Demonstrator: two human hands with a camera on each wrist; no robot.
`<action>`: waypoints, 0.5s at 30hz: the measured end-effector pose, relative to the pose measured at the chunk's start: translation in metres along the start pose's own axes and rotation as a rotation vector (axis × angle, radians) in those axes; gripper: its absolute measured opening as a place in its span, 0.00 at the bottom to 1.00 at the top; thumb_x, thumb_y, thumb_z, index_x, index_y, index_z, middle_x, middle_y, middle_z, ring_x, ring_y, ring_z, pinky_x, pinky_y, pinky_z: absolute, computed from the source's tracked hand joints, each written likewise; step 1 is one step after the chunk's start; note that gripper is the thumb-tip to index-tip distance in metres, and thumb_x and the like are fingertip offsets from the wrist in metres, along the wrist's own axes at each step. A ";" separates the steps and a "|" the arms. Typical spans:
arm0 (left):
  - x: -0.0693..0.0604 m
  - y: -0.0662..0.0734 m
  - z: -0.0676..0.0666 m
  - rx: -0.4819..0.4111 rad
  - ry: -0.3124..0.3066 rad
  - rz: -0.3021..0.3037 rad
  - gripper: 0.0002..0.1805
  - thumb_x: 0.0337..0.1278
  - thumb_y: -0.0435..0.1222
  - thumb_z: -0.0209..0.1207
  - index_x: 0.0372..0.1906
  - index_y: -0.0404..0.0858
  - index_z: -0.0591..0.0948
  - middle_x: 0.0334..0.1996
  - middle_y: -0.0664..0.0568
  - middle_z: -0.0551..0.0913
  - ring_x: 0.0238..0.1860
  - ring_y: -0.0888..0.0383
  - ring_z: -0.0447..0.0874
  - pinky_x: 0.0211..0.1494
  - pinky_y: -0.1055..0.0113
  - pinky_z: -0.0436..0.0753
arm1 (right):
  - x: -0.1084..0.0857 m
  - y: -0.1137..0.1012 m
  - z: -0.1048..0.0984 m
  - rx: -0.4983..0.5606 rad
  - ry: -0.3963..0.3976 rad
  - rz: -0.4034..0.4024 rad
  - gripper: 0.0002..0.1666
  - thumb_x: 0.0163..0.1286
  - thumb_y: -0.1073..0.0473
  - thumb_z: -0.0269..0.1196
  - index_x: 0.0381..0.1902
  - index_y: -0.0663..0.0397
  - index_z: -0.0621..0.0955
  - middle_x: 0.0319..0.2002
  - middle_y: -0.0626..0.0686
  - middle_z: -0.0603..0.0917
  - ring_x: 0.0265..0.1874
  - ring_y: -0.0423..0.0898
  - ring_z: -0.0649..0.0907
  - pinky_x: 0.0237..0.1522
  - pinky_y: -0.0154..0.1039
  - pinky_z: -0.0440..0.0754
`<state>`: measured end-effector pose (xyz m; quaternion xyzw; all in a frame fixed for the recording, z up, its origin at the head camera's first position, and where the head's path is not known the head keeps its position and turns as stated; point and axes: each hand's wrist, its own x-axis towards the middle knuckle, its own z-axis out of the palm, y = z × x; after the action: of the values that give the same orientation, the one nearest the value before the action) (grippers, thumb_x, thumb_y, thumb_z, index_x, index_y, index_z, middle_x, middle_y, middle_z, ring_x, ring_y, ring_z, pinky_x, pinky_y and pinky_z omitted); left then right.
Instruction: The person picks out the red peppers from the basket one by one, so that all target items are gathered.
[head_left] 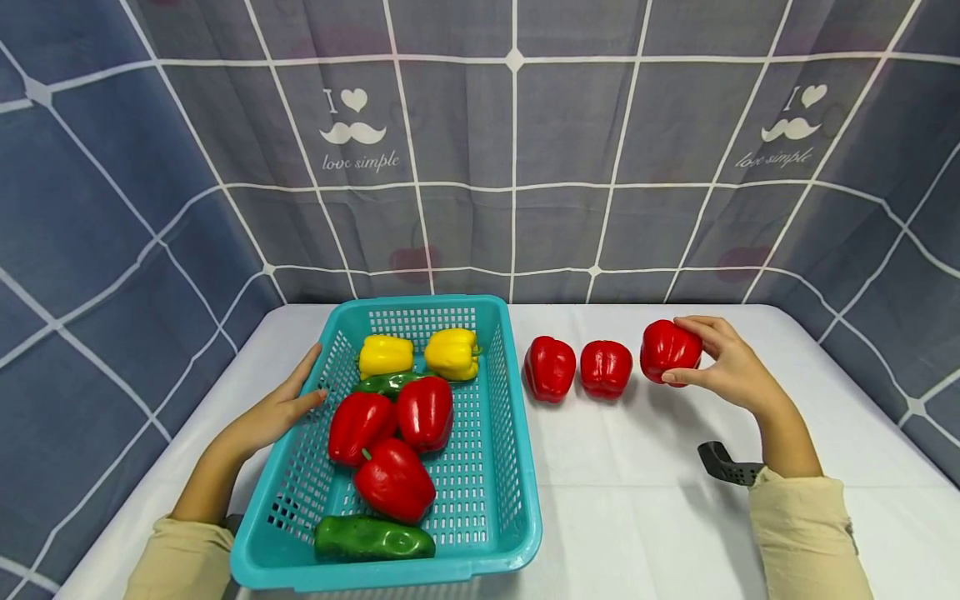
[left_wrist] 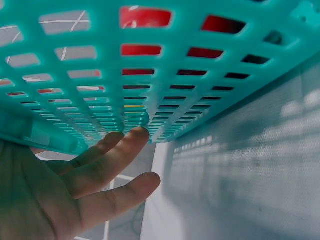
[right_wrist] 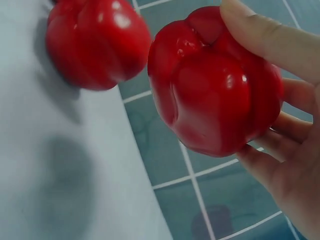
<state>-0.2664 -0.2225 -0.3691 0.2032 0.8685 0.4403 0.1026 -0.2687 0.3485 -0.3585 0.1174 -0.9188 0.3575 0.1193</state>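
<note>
My right hand [head_left: 723, 358] holds a red bell pepper [head_left: 666, 353] between thumb and fingers, raised a little above the white table; the pepper's smooth lobes [right_wrist: 215, 100] face the right wrist camera. To its left, two more red bell peppers [head_left: 550, 369] stand side by side. My left hand [head_left: 277, 408] rests at the left rim of a turquoise basket [head_left: 517, 467], its thumb over the edge. Seen in the left wrist view, its fingers [left_wrist: 112, 165] are nearly straight along the outer wall, at least one touching it.
Inside the basket lie two yellow bell peppers [head_left: 453, 354], three red ones [head_left: 395, 482], a long green pepper [head_left: 373, 538] in front and another green one [head_left: 388, 383] partly hidden. A grey checked cloth [head_left: 465, 125] hangs behind. A black curved piece [head_left: 727, 465] sits at the right wrist.
</note>
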 end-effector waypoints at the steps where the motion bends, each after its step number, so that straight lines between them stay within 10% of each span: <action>1: 0.000 0.000 0.000 -0.002 0.000 0.000 0.40 0.67 0.38 0.41 0.70 0.41 0.29 0.70 0.33 0.33 0.65 0.27 0.44 0.55 0.36 0.66 | 0.000 0.002 0.000 -0.004 -0.012 0.016 0.45 0.47 0.57 0.72 0.62 0.65 0.67 0.56 0.64 0.64 0.56 0.58 0.68 0.60 0.36 0.71; 4: 0.000 0.000 0.000 -0.005 0.001 0.000 0.40 0.67 0.38 0.41 0.70 0.41 0.29 0.70 0.33 0.33 0.64 0.27 0.44 0.54 0.36 0.67 | 0.001 0.009 0.002 -0.012 -0.040 0.045 0.46 0.48 0.56 0.72 0.62 0.66 0.66 0.57 0.66 0.62 0.56 0.67 0.66 0.55 0.63 0.66; 15: 0.000 0.001 0.000 -0.008 -0.002 -0.002 0.40 0.67 0.38 0.41 0.70 0.41 0.29 0.70 0.33 0.34 0.64 0.27 0.45 0.53 0.37 0.69 | 0.004 0.028 0.011 -0.027 -0.079 0.092 0.47 0.48 0.54 0.72 0.62 0.66 0.66 0.58 0.68 0.61 0.56 0.68 0.65 0.55 0.66 0.64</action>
<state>-0.2666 -0.2223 -0.3685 0.2027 0.8668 0.4434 0.1047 -0.2824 0.3605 -0.3828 0.0874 -0.9320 0.3453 0.0679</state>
